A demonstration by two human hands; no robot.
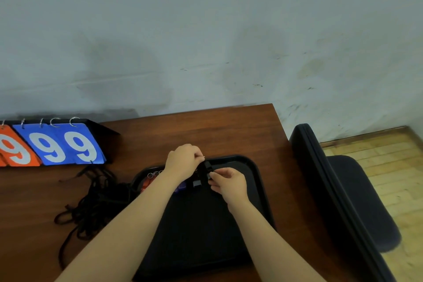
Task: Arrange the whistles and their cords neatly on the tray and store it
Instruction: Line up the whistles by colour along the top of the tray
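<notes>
1. Pinching one black whistle (205,170) from either end, the left hand (183,160) and right hand (230,184) hold it with curled fingers above the far part of the black tray (256,169).
2. On the tray's far side lies a row of whistles: a red whistle (146,184), a blue whistle (181,185) and a dark whistle (196,183), partly hidden by the left forearm.
3. Metal rings (155,174) lie just beyond that row.
4. Tangled black cords (96,201) lie on the wooden table (229,130), left of the tray.
5. At the far left stands a flip scoreboard (52,144) showing nines; a dark chair (343,201) stands to the right of the table.
</notes>
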